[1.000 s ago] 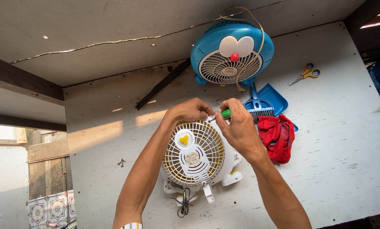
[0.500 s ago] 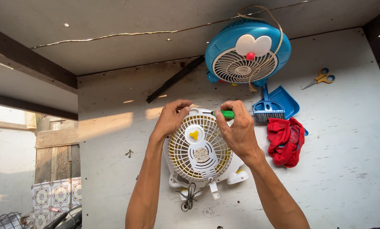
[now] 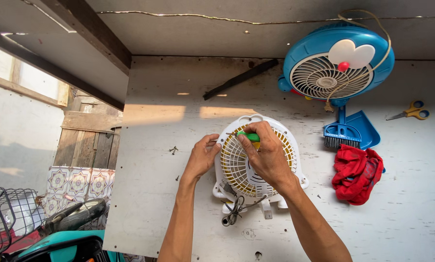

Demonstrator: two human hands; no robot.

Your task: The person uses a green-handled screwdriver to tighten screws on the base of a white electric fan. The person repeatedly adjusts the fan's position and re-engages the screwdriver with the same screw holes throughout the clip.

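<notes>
While over fan, curled right hand

- White fan: your smooth plastic, slightly glossy.
- Table: your matt painted board, scuffed.
- Red rag: your soft cloth.
- Blue fan: your glossy plastic.

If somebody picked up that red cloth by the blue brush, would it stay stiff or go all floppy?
Probably floppy: the crumpled red cloth lies in soft folds on the white table, so it would likely droop. It looks light for its size. It should not roll or tip, though it might drag against the blue plastic hand brush beside it.
</notes>
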